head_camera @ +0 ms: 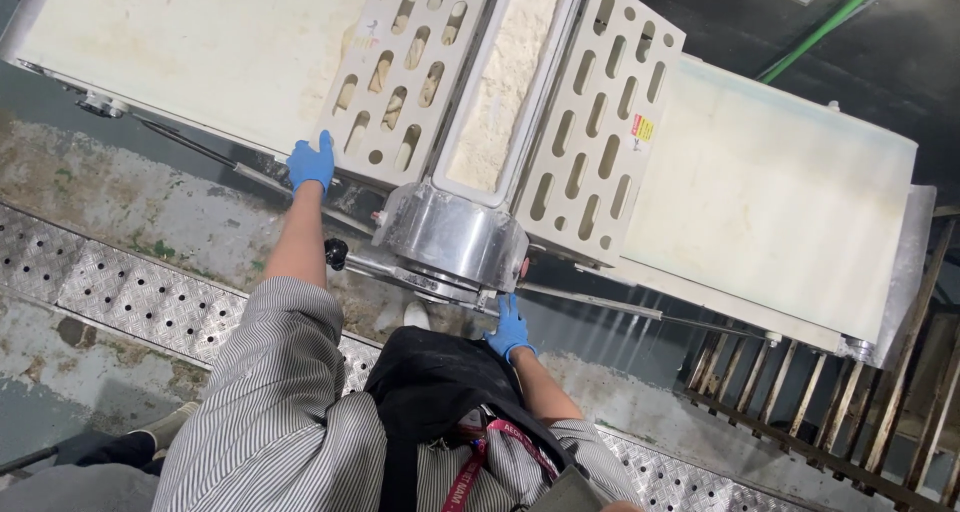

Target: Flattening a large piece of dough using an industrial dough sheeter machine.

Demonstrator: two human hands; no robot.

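Head view looks straight down on a dough-sheeting machine: two long cream conveyor belts (190, 42) run out to either side of a central roller section, which is covered by two cream plastic guards pierced with oval slots (405, 62). Between the guards sits a narrow trough of pale flour (505, 72), and a rounded stainless-steel housing (455, 234) bulges from the near side.

Left hand (311, 160), in a blue glove, lies with fingers curled over the near lower corner of the left slotted guard, gripping its edge. Right hand (509, 330), also blue-gloved, reaches under the steel housing and rests against a thin metal bar (600, 304) that runs along the machine's side; whether it is closed around the bar I cannot tell.

The main risk, as I judge it, is the left fingertips slipping through or under the slotted guard toward the rollers if the guard shifts or lifts while the belts run. The loose red lanyard (478, 462) hanging from the striped shirt could swing forward and catch on the bar or the black knob (336, 252). The perforated metal floor grating (130, 292) looks dusted and worn, so a foot could slide while the person leans in.
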